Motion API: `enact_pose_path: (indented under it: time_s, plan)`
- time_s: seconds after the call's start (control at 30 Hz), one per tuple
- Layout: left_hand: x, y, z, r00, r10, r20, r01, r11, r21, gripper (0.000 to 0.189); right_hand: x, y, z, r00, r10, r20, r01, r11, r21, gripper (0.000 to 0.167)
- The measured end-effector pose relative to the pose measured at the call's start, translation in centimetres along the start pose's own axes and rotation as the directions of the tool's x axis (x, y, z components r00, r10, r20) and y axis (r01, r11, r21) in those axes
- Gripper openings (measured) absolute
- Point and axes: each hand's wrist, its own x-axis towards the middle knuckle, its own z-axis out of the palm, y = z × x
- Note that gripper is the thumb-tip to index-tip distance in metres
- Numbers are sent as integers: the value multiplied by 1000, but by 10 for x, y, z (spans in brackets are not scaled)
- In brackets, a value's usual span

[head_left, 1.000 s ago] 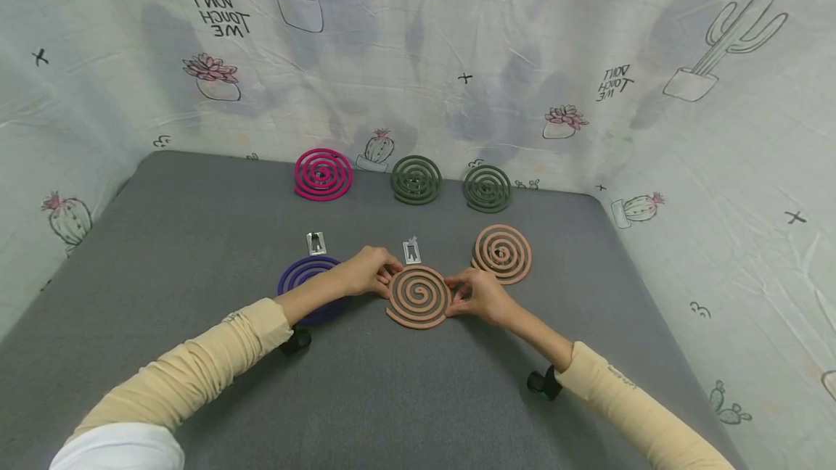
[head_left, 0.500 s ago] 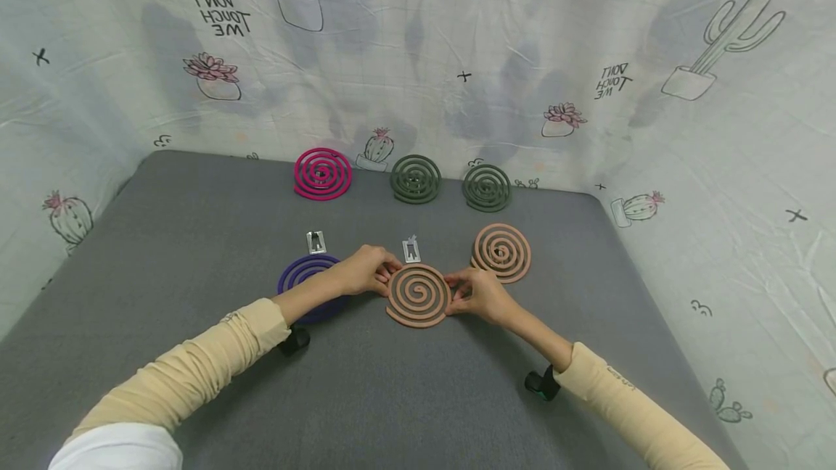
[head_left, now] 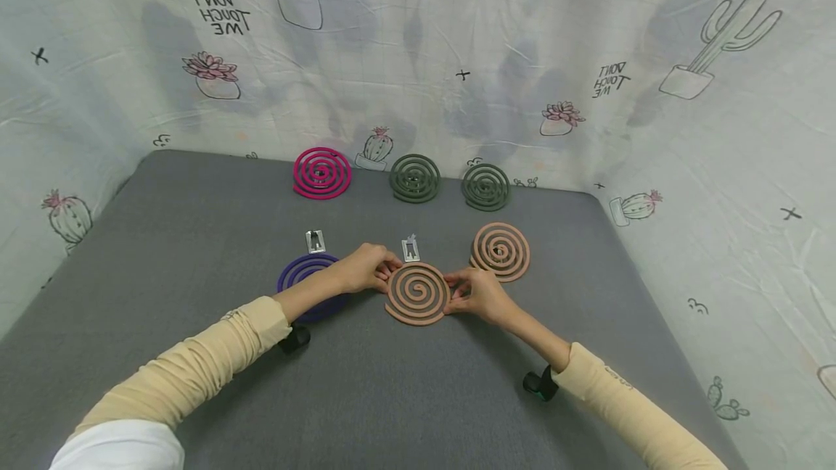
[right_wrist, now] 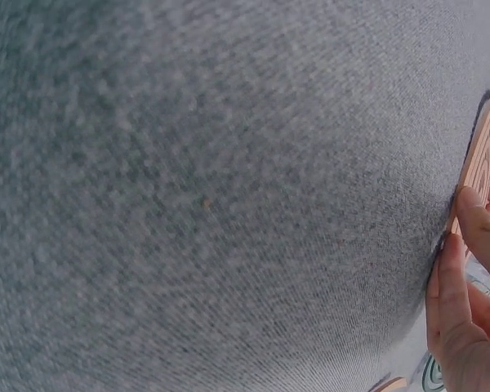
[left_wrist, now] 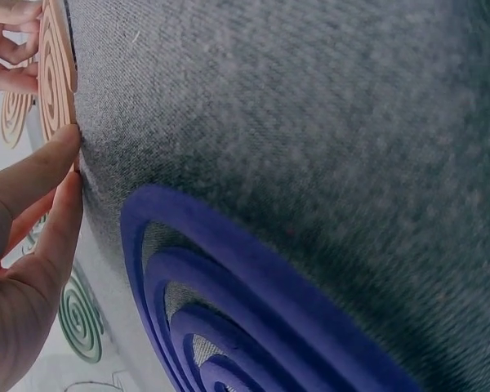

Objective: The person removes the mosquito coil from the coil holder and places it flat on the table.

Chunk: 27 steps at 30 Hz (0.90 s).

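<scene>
A tan mosquito coil [head_left: 419, 287] is held between both hands, close over the grey table. My left hand [head_left: 367, 269] pinches its left rim, thumb and fingers at the edge in the left wrist view. On the opposite rim, my right hand [head_left: 482, 296] pinches the coil in the same way. Just behind the coil lies a small metal coil stand [head_left: 410, 249]. A purple-blue mosquito coil [left_wrist: 220, 220] lies below my left forearm, which hides part of it in the head view. Another metal stand [head_left: 316, 241] lies behind that one.
Along the back sit a pink coil [head_left: 321, 172] and two dark green coils [head_left: 414, 178]. Behind my right hand is a second tan coil [head_left: 499, 251]. Printed white cloth [head_left: 418, 56] walls in the table [head_left: 392, 397] at the back and sides.
</scene>
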Motion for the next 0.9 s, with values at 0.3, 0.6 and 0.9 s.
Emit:
enact_pose_path:
  time_s: [0.3,0.6,0.9]
  plan:
    - [1,-1,-1,1000,-2,10,2,1000,16,43,0,-1,1,1000,18,-14,-18,999,28,54]
    - [0,0,-4,1000,23,18,-24,1000,20,42,0,0,0,1000,23,-16,-22,999,44,54]
    - [3,-5,-4,993,7,-117,-15,997,-74,41,-9,4,-21,999,45,-11,-42,988,151,53]
